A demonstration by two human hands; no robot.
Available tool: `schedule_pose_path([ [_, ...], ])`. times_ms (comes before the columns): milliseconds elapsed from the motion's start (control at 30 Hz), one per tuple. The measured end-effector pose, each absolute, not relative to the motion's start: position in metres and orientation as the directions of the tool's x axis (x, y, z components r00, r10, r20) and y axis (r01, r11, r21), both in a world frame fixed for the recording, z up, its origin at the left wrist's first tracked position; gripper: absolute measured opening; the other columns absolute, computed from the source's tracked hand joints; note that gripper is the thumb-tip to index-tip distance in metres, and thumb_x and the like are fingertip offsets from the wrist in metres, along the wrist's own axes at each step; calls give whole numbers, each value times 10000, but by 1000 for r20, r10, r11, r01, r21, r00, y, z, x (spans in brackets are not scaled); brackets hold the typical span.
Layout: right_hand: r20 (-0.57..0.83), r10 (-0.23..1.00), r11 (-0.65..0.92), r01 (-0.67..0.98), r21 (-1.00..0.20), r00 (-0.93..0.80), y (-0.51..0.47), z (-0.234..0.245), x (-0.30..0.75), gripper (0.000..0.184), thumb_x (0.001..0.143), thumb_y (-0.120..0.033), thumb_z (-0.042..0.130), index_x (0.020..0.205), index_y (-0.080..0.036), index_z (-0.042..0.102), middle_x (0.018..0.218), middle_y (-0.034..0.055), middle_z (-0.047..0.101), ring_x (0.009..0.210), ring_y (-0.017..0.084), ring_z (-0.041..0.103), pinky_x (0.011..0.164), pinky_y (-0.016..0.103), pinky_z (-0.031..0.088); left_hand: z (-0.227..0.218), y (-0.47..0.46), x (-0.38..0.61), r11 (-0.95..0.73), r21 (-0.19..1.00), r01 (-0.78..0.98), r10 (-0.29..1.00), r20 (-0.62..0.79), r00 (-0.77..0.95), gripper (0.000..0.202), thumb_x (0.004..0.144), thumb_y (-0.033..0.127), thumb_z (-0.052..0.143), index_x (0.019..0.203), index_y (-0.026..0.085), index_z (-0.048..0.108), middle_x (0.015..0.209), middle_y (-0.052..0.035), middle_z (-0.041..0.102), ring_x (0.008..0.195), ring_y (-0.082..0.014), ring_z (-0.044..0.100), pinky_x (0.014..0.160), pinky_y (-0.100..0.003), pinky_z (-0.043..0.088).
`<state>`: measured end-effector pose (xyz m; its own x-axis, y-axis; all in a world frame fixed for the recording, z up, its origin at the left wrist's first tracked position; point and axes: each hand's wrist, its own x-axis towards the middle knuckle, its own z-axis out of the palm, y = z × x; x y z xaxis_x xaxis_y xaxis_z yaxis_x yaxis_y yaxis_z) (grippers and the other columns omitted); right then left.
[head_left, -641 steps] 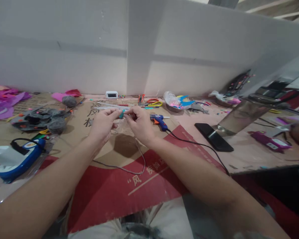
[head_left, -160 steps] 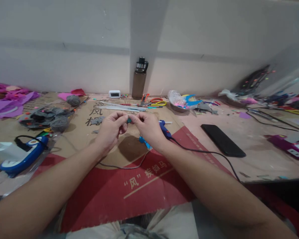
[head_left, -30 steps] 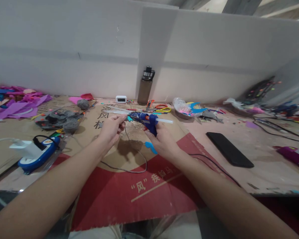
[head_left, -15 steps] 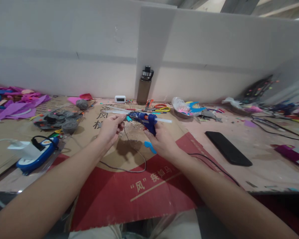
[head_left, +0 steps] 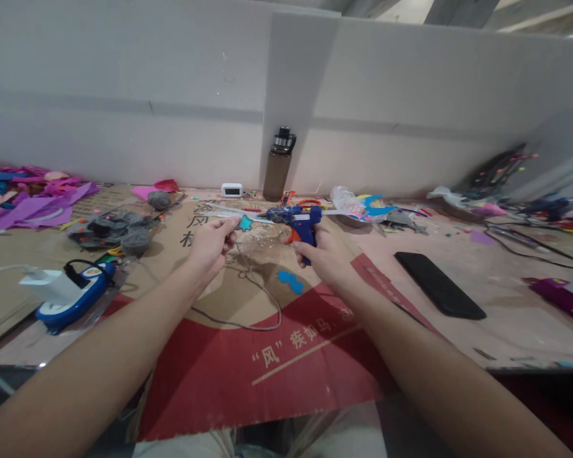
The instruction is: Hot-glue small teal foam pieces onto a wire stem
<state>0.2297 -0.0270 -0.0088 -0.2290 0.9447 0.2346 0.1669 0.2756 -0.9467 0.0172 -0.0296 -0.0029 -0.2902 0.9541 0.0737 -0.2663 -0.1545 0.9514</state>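
Between the fingertips of my left hand is a small teal star, raised above the cardboard. A grey string hangs below that hand and curves across the cardboard. My right hand grips a blue glue gun, fingers around its handle and orange trigger. Its nozzle points left, just beyond the star and apart from it. A clear glue stick juts from the gun's back. Below the gun, a blue cut-out piece lies flat on the cardboard.
A dark bottle and a small white clock stand along the wall. A black phone lies right; a blue power strip sits left near grey yarn. Yellow-handled scissors, a bowl and purple scraps lie farther back.
The glue gun has moved right, away from the star, and its nozzle has swung level. The star and the blue piece are now more exposed. My left hand has stayed nearly still.
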Motion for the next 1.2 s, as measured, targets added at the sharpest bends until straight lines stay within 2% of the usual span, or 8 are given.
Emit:
schedule_pose_path([
  [133,98,985,150,417,-897,-142,5,-16,255,105,687,-221,611,701,-218,507,556,-6,530,516,155,511,511,287,431,-4,-31,20,-213,962,-169,939,153,-309,143,695,269,759,728,139,708,533,12,547,466,-64,425,418,-190,229],
  [233,245,962,257,716,-649,-123,25,-27,276,246,643,-223,683,557,-237,452,526,21,514,558,186,520,559,314,416,-4,-33,22,-298,955,-13,907,279,-316,146,706,299,762,759,164,751,607,-8,619,553,-92,491,495,-204,325],
  [367,479,873,324,838,-439,-87,24,-30,282,281,697,-323,674,561,-236,445,631,74,563,730,230,562,702,359,449,-2,-37,24,-397,912,99,845,405,-349,58,703,255,765,725,202,764,732,-28,692,754,-160,585,649,-236,416],
  [467,594,802,439,727,-528,-53,2,-17,256,186,786,-355,599,710,-219,496,775,80,586,809,227,553,787,392,451,4,-42,25,-457,872,175,792,488,-367,39,674,195,781,689,226,764,782,-35,704,879,-200,592,725,-255,428],
  [567,489,861,505,368,-781,-141,-22,-4,213,187,809,-360,578,883,-216,486,888,53,589,839,192,566,809,371,470,10,-48,27,-525,797,299,744,600,-295,112,660,151,787,683,259,768,828,-37,708,970,-225,576,844,-287,418],
  [800,174,960,111,-271,-956,-219,-36,0,144,393,701,-195,622,955,-248,327,809,-54,519,657,107,544,681,292,500,13,-53,25,-517,759,396,733,631,-252,64,729,206,745,760,254,774,882,-38,710,911,-203,587,825,-276,418],
  [1033,508,858,510,9,-860,-80,-32,-3,156,175,796,-212,590,905,-223,454,756,-47,459,681,106,463,659,251,419,3,-41,27,-410,906,108,847,422,-322,138,759,314,724,825,200,765,774,-28,703,676,-129,571,544,-216,406],
  [1200,628,773,634,133,-762,-87,-30,-5,163,92,842,-222,576,921,-224,528,812,-6,527,745,133,505,715,275,435,4,-43,35,-335,930,-152,919,286,-273,164,716,308,758,807,172,749,839,-56,712,746,-145,631,564,-218,489],
])
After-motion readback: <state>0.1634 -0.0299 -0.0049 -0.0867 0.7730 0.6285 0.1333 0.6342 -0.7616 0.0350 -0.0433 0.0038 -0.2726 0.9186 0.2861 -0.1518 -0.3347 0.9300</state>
